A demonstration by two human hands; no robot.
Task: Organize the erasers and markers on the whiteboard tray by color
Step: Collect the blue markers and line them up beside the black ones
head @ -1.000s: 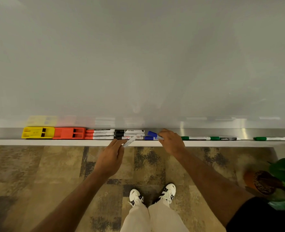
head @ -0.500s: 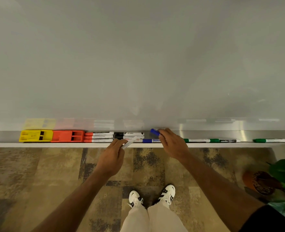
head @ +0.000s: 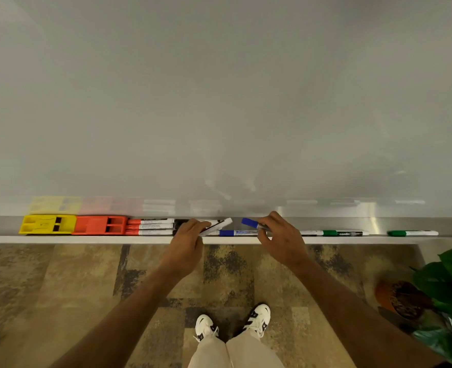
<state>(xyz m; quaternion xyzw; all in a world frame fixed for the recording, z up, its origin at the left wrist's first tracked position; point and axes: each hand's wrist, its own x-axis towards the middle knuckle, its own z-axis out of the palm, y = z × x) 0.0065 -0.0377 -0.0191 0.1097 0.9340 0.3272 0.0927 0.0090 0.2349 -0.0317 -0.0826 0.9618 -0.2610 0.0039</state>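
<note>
On the whiteboard tray, from the left, lie a yellow eraser, an orange eraser, three red markers stacked front to back, and black markers partly hidden by my left hand. That hand holds a white-barrelled marker, tilted over the tray. My right hand grips a blue-capped marker just above the tray. Another blue marker lies on the tray between my hands. Two green markers lie to the right.
The whiteboard fills the upper view. Below the tray are patterned carpet, my white shoes, and a potted plant at the right.
My left hand has carried its marker up from below the tray edge onto the tray. My right hand has lifted the blue-capped marker slightly and shifted a little to the right.
</note>
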